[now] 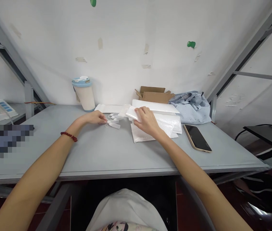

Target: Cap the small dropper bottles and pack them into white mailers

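Observation:
My left hand (97, 117) rests on the grey table with thumb and fingertips pinched at a small white tag (113, 125) with a thin loop of string. Several similar white tags lie just behind it. My right hand (147, 121) is closed around a small white packet in clear plastic (132, 113), held above a stack of white bubble-wrap mailers (145, 133). The fingers of my right hand lie over the packet's right end, so that part is hidden.
A cream cup with a blue lid (85, 94) stands at the back left. Behind the mailers is an open cardboard box (156, 96), with light blue cloth (193, 107) beside it. A phone (197, 138) lies at right. Metal frame posts flank the grey table (102, 157).

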`<state>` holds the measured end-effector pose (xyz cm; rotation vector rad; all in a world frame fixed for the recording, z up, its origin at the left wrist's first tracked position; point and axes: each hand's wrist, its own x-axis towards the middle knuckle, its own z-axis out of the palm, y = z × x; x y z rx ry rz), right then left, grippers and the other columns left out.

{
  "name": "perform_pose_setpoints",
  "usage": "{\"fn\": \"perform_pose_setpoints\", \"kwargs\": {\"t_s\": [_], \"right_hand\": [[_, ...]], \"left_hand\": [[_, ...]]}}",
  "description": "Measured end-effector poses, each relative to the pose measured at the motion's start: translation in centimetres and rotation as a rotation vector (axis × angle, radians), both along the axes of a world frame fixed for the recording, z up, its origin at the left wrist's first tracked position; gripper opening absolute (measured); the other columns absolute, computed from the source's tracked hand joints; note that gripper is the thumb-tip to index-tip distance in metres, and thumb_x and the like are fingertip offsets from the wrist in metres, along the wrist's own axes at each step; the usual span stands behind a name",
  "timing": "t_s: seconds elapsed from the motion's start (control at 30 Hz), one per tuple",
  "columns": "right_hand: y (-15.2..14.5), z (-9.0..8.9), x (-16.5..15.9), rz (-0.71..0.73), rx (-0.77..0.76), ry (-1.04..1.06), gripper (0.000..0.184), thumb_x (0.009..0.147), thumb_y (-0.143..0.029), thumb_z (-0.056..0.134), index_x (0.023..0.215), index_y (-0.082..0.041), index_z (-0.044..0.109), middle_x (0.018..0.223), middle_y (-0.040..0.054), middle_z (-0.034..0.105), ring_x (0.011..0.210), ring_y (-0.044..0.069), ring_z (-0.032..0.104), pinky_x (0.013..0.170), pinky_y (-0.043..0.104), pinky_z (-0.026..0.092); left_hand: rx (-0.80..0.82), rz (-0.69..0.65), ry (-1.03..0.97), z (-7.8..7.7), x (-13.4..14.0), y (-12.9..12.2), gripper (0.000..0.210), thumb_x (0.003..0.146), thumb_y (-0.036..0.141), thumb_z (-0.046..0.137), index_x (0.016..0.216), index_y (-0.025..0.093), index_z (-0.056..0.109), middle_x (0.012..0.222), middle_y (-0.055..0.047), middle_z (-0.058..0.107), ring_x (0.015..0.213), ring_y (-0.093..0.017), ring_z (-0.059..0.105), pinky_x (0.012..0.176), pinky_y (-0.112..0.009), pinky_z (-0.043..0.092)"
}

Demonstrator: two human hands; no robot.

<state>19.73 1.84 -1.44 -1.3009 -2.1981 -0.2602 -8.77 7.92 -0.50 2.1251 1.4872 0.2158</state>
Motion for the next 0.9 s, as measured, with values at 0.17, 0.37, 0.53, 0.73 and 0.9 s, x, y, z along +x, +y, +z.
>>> {"fn": "perform_pose_setpoints", "kwargs": {"t_s": [0.17, 0.37, 0.53, 0.73, 0.9], "right_hand": [[-0.2, 0.2, 0.0, 0.001, -0.019, -0.016, 0.036, 0.078, -0.023, 0.054, 0.114, -0.016, 0.053, 0.110, 0.0129, 0.054, 0.098, 0.027, 0.047, 0.083, 0.038, 0.039], [-0.4, 0.3, -0.1, -0.002, -0.036, -0.034, 0.035, 0.078, -0.021, 0.054, 0.112, -0.016, 0.052, 0.109, 0.0130, 0.055, 0.099, 0.027, 0.047, 0.082, 0.038, 0.038], [-0.3, -0.1, -0.3, 0.016, -0.018, -0.042, 0.035, 0.078, -0.021, 0.055, 0.112, -0.017, 0.052, 0.110, 0.0133, 0.055, 0.098, 0.028, 0.047, 0.082, 0.039, 0.039], [-0.3, -0.2, -0.4, 0.032, 0.024, -0.023, 0.036, 0.078, -0.020, 0.052, 0.115, -0.015, 0.051, 0.108, 0.0139, 0.055, 0.098, 0.028, 0.047, 0.080, 0.038, 0.039], [-0.1, 0.0, -0.3, 0.030, 0.005, -0.021, 0.037, 0.078, -0.020, 0.053, 0.114, -0.014, 0.052, 0.107, 0.0132, 0.055, 0.096, 0.027, 0.046, 0.080, 0.037, 0.039]], "left_hand": [[0.024, 0.178, -0.185, 0.5, -0.2, -0.2, 0.023, 0.060, 0.040, 0.066, 0.071, 0.020, 0.070, 0.070, -0.002, 0.063, 0.063, -0.017, 0.055, 0.062, -0.028, 0.044], [0.125, 0.352, -0.662, 1.6, 0.3, -0.8, 0.024, 0.058, 0.036, 0.074, 0.072, 0.018, 0.068, 0.078, -0.005, 0.066, 0.072, -0.017, 0.058, 0.065, -0.030, 0.047], [0.150, 0.269, -0.747, 1.7, 2.2, -1.7, 0.029, 0.059, 0.041, 0.075, 0.075, 0.017, 0.069, 0.078, -0.006, 0.067, 0.070, -0.017, 0.057, 0.060, -0.028, 0.045], [0.197, 0.149, -0.497, 1.1, 4.9, -3.0, 0.031, 0.064, 0.045, 0.068, 0.077, 0.017, 0.070, 0.079, -0.005, 0.068, 0.068, -0.016, 0.055, 0.059, -0.027, 0.043], [0.355, 0.118, -0.393, 0.8, 4.3, -2.3, 0.029, 0.071, 0.044, 0.061, 0.077, 0.017, 0.070, 0.080, -0.006, 0.069, 0.078, -0.020, 0.058, 0.069, -0.029, 0.043]]}}
